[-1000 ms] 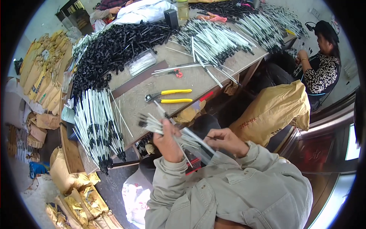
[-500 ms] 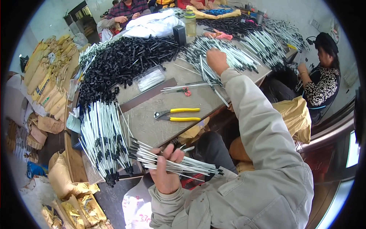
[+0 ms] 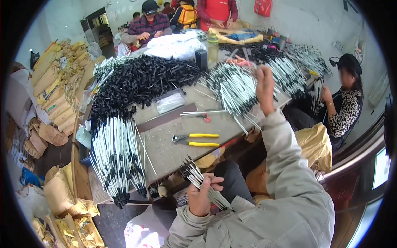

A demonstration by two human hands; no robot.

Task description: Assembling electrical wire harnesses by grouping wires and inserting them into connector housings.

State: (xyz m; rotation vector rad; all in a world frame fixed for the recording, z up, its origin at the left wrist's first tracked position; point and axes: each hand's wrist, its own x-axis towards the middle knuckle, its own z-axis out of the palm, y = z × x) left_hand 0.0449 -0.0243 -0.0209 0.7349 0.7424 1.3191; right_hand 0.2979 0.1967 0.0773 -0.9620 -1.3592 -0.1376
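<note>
My left hand (image 3: 201, 198) is closed round a bundle of thin white rods with black ends (image 3: 193, 172), tilted over my lap in front of the table edge. My right hand (image 3: 265, 86) is raised at the right side of a heap of similar rods (image 3: 237, 84). Its fingers look curled, and blurred pale streaks show just above them; what it holds, if anything, I cannot make out. On the table between my hands lie yellow-handled pliers (image 3: 196, 139), jaws to the left. A small red-handled tool (image 3: 206, 118) lies beyond them, beside a few loose rods.
A big heap of black plastic parts (image 3: 136, 80) covers the table's far left. Nearer stands a thick stack of black-and-white rods (image 3: 118, 161). A clear box (image 3: 169, 102), a flat dark bar (image 3: 165, 118) and a bottle (image 3: 212, 47) are also there. Co-workers sit right and behind.
My right hand has lifted off the rod heap and moved right. My left hand has shifted right and lower, its bundle now tilted more steeply. The view has tipped up slightly.
</note>
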